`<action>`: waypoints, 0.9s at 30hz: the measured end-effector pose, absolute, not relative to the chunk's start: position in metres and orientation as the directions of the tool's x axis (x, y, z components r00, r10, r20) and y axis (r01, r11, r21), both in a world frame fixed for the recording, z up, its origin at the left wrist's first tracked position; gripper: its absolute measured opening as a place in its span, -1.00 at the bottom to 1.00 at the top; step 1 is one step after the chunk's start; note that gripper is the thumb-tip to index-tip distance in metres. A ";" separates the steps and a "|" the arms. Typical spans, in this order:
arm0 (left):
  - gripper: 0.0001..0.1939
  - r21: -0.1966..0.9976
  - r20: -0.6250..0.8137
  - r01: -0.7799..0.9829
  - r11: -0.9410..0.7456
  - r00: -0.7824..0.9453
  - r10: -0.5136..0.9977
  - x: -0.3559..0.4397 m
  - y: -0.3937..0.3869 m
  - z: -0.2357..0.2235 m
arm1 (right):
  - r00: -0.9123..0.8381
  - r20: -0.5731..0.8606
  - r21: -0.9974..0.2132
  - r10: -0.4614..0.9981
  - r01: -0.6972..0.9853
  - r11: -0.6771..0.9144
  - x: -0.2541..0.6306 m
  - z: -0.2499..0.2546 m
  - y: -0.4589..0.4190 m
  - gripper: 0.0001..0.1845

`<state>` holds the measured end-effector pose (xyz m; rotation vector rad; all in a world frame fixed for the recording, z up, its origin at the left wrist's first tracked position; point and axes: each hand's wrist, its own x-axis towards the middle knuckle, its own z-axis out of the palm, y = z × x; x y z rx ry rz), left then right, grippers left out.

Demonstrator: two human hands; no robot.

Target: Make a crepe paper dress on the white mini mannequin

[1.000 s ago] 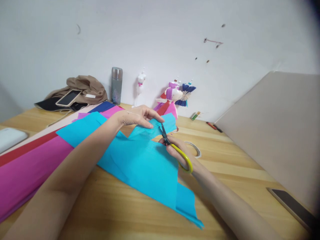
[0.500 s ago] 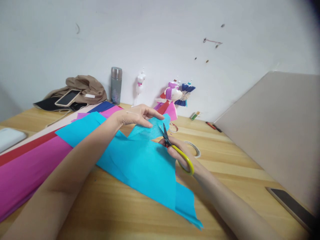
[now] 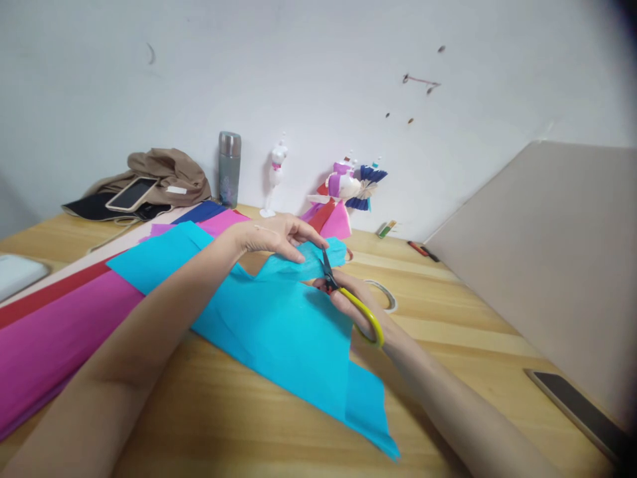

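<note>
"Where does the turquoise crepe paper (image 3: 288, 345) lie?"

"Across the middle of the wooden table (image 3: 458, 305); its left end overlaps the magenta paper (image 3: 64, 332); its near edge slants down to a corner at lower right; its far part rises in a narrow flap (image 3: 311, 259) between the hands."

"And the left hand (image 3: 271, 234)?"

"It arches over that flap; thumb and forefinger stand apart, their tips at the paper; I cannot tell whether they clamp it."

"The right hand (image 3: 359, 288)?"

"Its fingers are closed on the yellow-handled scissors (image 3: 354, 300); the blades are slightly parted, pointing away from the person over the flap, just beside the left fingertips."

"How much room on that side?"

"A tape ring (image 3: 391, 302) lies just beside the right wrist; beyond it, wood shows as far as the smartphone (image 3: 572, 401), near the right side and well apart from the forearm."

"And beyond the left hand?"

"Tighter; a white mannequin figurine (image 3: 277, 174) stands near it, with the insulated bottle (image 3: 229, 174) farther left."
</note>
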<state>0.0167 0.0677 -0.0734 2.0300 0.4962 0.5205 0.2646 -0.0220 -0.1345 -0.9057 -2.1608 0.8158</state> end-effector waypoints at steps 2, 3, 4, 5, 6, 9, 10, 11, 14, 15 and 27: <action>-0.49 0.880 0.165 0.114 -0.460 0.836 0.524 0.018 0.068 -0.074 | -0.560 0.305 -0.739 0.770 0.371 0.563 0.266 -0.137 -0.020 -0.40; -0.50 0.882 0.170 0.105 -0.459 0.838 0.518 0.019 0.068 -0.074 | -0.562 0.301 -0.739 0.771 0.374 0.561 0.267 -0.138 -0.019 -0.41; -0.51 0.883 0.174 0.098 -0.459 0.840 0.515 0.019 0.068 -0.075 | -0.558 0.301 -0.738 0.773 0.377 0.559 0.267 -0.138 -0.018 -0.42; -0.51 0.884 0.176 0.094 -0.458 0.840 0.512 0.019 0.068 -0.075 | -0.553 0.300 -0.740 0.778 0.380 0.555 0.267 -0.139 -0.018 -0.42; -0.51 0.885 0.176 0.092 -0.457 0.841 0.512 0.019 0.068 -0.075 | -0.543 0.301 -0.742 0.784 0.383 0.550 0.267 -0.139 -0.018 -0.43; -0.51 0.889 0.172 0.093 -0.448 0.840 0.515 0.020 0.068 -0.075 | -0.509 0.302 -0.749 0.806 0.395 0.531 0.266 -0.139 -0.019 -0.41; -0.50 0.889 0.168 0.098 -0.447 0.839 0.518 0.020 0.068 -0.075 | -0.503 0.300 -0.751 0.811 0.400 0.526 0.265 -0.138 -0.019 -0.40; -0.50 0.889 0.165 0.102 -0.446 0.837 0.521 0.020 0.068 -0.075 | -0.504 0.295 -0.752 0.812 0.402 0.522 0.265 -0.138 -0.020 -0.40; -0.48 0.891 0.158 0.107 -0.441 0.838 0.522 0.020 0.068 -0.075 | -0.518 0.277 -0.756 0.809 0.403 0.516 0.266 -0.136 -0.020 -0.44; -0.48 0.892 0.157 0.104 -0.439 0.840 0.519 0.020 0.068 -0.075 | -0.524 0.269 -0.755 0.808 0.406 0.515 0.266 -0.136 -0.020 -0.46; -0.46 0.892 0.138 0.109 -0.439 0.859 0.493 0.018 0.074 -0.080 | -0.441 0.246 -0.756 0.863 0.470 0.456 0.262 -0.139 -0.024 -0.46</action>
